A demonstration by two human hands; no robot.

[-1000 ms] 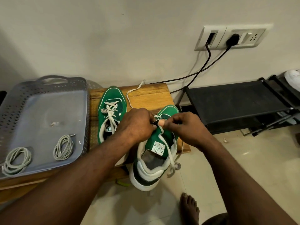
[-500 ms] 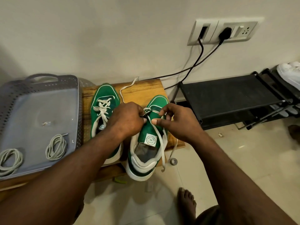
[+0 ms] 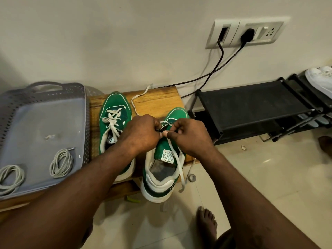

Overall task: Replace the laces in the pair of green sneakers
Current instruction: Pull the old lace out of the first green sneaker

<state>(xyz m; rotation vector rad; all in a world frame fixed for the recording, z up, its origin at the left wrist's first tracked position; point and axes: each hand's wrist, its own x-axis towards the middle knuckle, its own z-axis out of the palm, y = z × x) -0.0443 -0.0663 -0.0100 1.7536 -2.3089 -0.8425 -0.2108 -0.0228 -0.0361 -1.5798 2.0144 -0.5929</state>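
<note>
Left hand, right hand close together, both pinching lace on near sneaker, heel overhanging table edge. Lace judged soft, limp, light; grip close beside eyelet, pull short.

Green pair on a honey-brown, grained table.
The sneaker at ten o'clock and the central sneaker are green with white soles and piping; the central one's lace is off-white, its label white with a green ring (lettering unreadable). At nine o'clock, a grey tray, walls dotted with holes, holds grey coiled laces.
</note>
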